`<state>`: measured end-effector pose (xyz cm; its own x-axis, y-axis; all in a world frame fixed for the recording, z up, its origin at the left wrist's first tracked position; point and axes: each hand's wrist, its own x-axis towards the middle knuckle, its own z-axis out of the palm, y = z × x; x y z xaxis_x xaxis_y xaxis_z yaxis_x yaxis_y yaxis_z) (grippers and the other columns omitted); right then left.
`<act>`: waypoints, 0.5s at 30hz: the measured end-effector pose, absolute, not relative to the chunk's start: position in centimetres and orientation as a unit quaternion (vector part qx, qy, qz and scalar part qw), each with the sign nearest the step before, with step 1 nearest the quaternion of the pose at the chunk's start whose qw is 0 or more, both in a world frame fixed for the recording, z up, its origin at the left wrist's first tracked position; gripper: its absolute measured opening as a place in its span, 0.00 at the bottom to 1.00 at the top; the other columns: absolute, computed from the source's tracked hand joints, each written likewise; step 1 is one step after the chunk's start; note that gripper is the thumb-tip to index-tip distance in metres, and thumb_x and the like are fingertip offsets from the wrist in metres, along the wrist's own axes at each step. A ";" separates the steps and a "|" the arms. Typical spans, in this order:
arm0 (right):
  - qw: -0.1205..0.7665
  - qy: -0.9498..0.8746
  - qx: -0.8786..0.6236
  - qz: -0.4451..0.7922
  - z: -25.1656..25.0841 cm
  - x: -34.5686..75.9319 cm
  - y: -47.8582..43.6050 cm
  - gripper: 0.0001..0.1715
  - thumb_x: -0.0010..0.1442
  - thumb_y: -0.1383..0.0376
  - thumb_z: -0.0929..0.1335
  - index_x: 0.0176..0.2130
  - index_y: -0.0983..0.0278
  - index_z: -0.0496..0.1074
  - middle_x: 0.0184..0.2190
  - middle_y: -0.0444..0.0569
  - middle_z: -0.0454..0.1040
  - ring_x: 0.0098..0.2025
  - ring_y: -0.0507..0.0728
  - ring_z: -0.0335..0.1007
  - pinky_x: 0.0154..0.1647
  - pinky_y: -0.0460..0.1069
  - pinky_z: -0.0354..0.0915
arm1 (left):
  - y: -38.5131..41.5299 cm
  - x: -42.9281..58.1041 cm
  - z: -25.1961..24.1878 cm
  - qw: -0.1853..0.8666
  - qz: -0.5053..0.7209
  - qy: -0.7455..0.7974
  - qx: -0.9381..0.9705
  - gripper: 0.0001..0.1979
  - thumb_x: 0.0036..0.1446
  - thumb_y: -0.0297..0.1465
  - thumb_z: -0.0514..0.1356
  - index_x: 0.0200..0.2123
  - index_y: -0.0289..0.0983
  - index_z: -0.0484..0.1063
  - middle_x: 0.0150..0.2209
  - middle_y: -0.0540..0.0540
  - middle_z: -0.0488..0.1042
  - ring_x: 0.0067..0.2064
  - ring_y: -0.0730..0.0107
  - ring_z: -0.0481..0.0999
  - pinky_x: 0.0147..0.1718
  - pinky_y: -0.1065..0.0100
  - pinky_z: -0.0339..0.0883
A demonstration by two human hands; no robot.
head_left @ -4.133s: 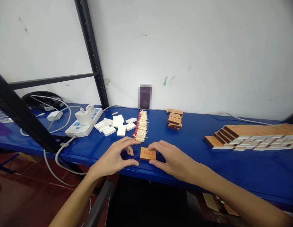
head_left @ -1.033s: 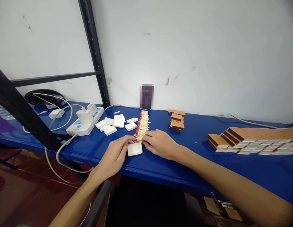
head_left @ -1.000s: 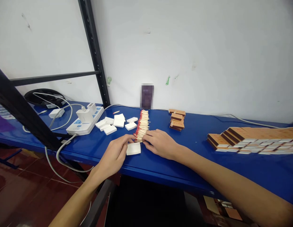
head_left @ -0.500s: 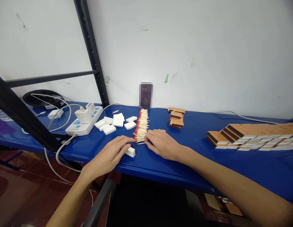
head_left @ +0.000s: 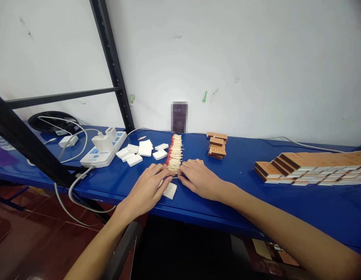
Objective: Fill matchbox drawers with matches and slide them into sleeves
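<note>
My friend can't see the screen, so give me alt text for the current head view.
A left hand and right hand are at the near end of a row of red-tipped matches on a blue table, the left partly covering a white tray. White pieces lie to the left, stacked brown matchboxes right.

Nothing can be read for certain: reddish print is seen on the small pile of matchboxes and the long matchbox stack, and blue marking on the white power strip, all too small or blurred.
</note>
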<state>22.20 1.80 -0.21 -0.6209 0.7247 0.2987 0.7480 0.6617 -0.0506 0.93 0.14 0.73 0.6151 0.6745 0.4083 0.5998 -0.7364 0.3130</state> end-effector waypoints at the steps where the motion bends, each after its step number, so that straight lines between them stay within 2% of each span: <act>1: 0.149 -0.900 -0.408 -0.037 -0.2 22.2 1.8 0.09 0.67 0.65 0.61 0.35 0.64 0.67 0.34 0.48 0.72 0.38 0.56 0.62 0.39 0.51 0.50 | 0.1 0.6 0.9 0.085 0.265 0.348 0.895 0.14 0.69 0.33 0.48 0.50 0.39 0.70 0.47 0.43 0.72 0.48 0.61 0.69 0.49 0.59 0.63; 4: 0.149 -0.895 -0.419 -0.045 0.0 22.3 1.6 0.09 0.67 0.66 0.60 0.35 0.64 0.67 0.34 0.48 0.72 0.37 0.56 0.61 0.39 0.52 0.50 | 0.5 -1.0 1.3 0.123 0.285 0.291 0.905 0.14 0.68 0.32 0.49 0.52 0.41 0.70 0.50 0.43 0.71 0.52 0.63 0.68 0.52 0.61 0.63; 7: 0.180 -0.884 -0.430 -0.028 0.3 22.0 1.2 0.08 0.66 0.66 0.61 0.35 0.64 0.67 0.33 0.48 0.71 0.36 0.55 0.61 0.40 0.52 0.52 | 1.1 -2.9 1.3 0.113 0.330 0.260 0.900 0.11 0.67 0.29 0.52 0.48 0.40 0.71 0.47 0.43 0.73 0.49 0.64 0.71 0.50 0.62 0.65; 12: 0.246 -0.863 -0.419 0.139 0.8 20.8 -0.3 0.06 0.61 0.67 0.65 0.31 0.63 0.67 0.28 0.44 0.68 0.32 0.52 0.61 0.35 0.48 0.56 | 1.5 -4.2 1.0 0.080 0.412 0.233 0.877 0.10 0.64 0.24 0.53 0.42 0.39 0.73 0.40 0.44 0.76 0.43 0.66 0.74 0.42 0.64 0.69; 15: 0.254 -0.845 -0.433 0.184 0.9 20.4 -0.7 0.08 0.60 0.65 0.65 0.29 0.63 0.68 0.25 0.42 0.67 0.30 0.51 0.62 0.32 0.47 0.56 | 1.3 -4.0 0.8 0.052 0.436 0.214 0.872 0.11 0.61 0.21 0.55 0.41 0.40 0.74 0.39 0.44 0.76 0.42 0.67 0.75 0.41 0.65 0.70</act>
